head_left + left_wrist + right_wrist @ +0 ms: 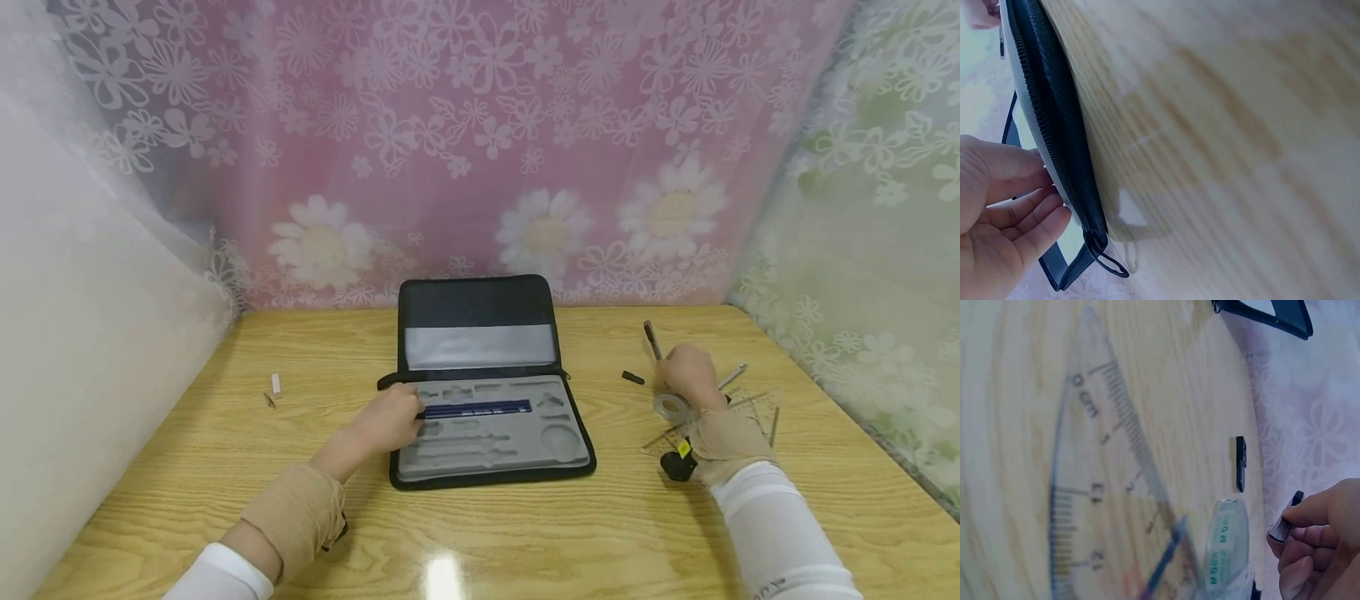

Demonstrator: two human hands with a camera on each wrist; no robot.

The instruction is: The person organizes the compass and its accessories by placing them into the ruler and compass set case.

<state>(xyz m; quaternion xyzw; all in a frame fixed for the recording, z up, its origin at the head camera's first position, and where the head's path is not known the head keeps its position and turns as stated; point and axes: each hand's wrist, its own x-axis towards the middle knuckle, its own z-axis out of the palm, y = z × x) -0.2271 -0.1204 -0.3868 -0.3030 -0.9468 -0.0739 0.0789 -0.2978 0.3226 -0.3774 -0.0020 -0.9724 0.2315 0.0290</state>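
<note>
Black-and-silver slim tool [651, 337]: pinched between thumb and fingers of the right hand [688, 375], towards the counter's [517, 542] right.
Left hand [390, 417]: fingers touching the left side of the case [476, 302], by the pencils' [472, 410] ends; whether they grip, I cannot tell.
Pencils: blue, lying together in the grey tray [525, 433].
Case: open, mid-counter, lid towards the flowered curtain [450, 125].
Beside the right hand: tape roll [671, 407], clear rulers [753, 404], small black piece [633, 377].
Far left: white block [276, 383].
</note>
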